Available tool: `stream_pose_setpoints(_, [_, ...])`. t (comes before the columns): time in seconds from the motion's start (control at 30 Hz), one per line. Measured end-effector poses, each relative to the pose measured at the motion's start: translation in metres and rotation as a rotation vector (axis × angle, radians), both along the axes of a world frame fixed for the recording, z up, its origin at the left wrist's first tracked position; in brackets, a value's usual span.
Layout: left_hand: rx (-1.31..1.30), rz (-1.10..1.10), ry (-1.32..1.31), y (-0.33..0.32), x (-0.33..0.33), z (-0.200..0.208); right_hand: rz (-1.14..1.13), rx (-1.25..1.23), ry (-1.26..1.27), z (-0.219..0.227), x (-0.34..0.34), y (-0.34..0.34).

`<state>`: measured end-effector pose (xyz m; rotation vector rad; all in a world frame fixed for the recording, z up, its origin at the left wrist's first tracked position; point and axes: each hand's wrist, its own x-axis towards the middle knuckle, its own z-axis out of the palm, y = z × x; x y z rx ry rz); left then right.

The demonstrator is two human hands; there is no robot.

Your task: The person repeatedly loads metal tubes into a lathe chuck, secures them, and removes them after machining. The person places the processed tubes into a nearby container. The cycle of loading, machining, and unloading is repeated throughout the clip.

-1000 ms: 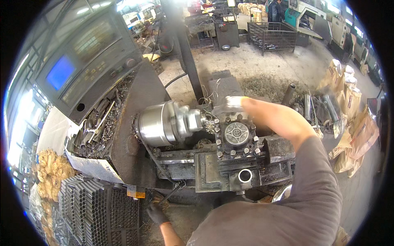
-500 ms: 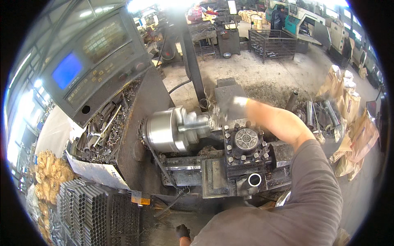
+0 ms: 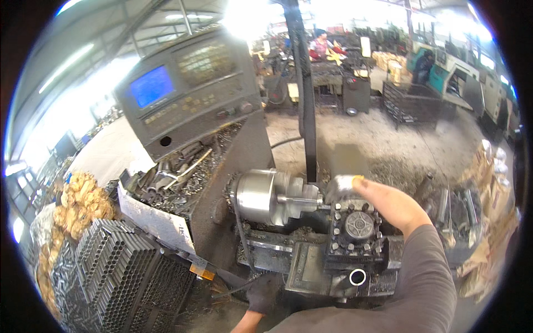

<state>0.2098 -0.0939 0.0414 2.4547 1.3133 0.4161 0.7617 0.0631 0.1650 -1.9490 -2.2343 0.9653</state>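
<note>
I look down at a metal lathe. Its shiny steel chuck [image 3: 264, 197] holds a short round steel workpiece [image 3: 297, 201] that points right. My right hand [image 3: 388, 206] reaches over the black tool post [image 3: 358, 232] and its fingertips pinch a small shiny metal piece [image 3: 343, 184] just right of the workpiece's end. My left hand [image 3: 262, 294], in a dark glove, hangs low at the front of the machine near the carriage [image 3: 319, 275]; whether it grips anything there is hidden.
A grey control panel with a blue screen [image 3: 152, 86] stands at the upper left, with tools and swarf on a tray [image 3: 166, 175] below it. Stacked steel tubes [image 3: 119, 269] fill the lower left. Other machines and people are far behind.
My view has lifted and the lathe sits lower in the picture. My right hand has shifted slightly right to the workpiece's end. My gloved left hand has come up into view.
</note>
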Motion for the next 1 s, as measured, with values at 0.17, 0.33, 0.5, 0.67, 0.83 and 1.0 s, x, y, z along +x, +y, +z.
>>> stream_pose_setpoints(0.17, [0.602,-0.269,-0.303,0.048,0.138,0.124,0.046,0.114,-0.412,0.056,-0.095,-0.022])
stream_pose_setpoints(0.33, [0.922,-0.449,-0.036,0.114,0.228,0.151,-0.251,-0.850,-0.043,0.027,-0.023,0.020])
stream_pose_setpoints(0.5, [0.867,-0.373,0.164,0.149,0.285,0.136,0.374,0.037,-0.374,-0.031,-0.007,0.018])
stream_pose_setpoints(0.67, [0.786,-0.461,-0.094,0.166,0.302,0.107,-0.266,0.322,-0.262,0.059,0.005,-0.115])
stream_pose_setpoints(0.83, [0.693,-0.458,0.191,0.173,0.298,0.109,-0.869,0.995,0.015,0.096,-0.019,-0.317])
stream_pose_setpoints(1.0, [0.707,-0.387,0.412,0.155,0.286,0.149,-1.600,0.366,0.128,-0.055,-0.098,-0.575])
